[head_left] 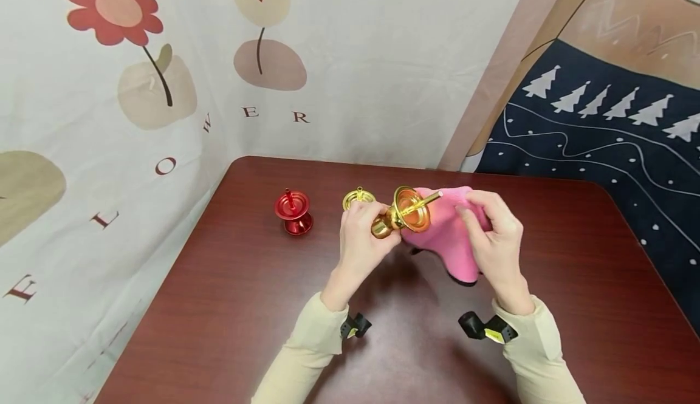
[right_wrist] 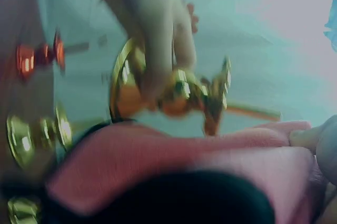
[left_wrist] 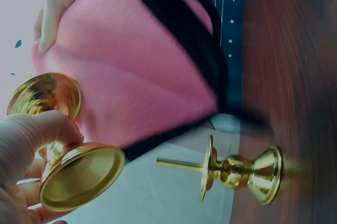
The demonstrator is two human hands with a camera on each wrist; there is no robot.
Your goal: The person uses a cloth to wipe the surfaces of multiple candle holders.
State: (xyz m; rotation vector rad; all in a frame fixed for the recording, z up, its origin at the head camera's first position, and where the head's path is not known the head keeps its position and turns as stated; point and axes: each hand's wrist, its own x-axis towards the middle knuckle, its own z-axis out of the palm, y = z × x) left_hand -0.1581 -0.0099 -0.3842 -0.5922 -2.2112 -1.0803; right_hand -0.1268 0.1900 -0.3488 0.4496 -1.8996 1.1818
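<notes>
My left hand grips a shiny gold candlestick by its stem and base, off the table. It is tilted, its cup and thin spike pointing toward my right hand. My right hand pinches the upper edge of a pink cloth with black edging, thumb and fingers on the fabric. The cloth hangs just beside the candlestick's cup and overlaps it in the head view. In the left wrist view, the candlestick's round base faces the camera and the cloth spreads behind it.
Another gold candlestick stands upright behind my left hand, partly hidden by it. A red candlestick stands further left on the brown table. Part of a further gold piece shows low in the right wrist view. Printed curtains hang behind.
</notes>
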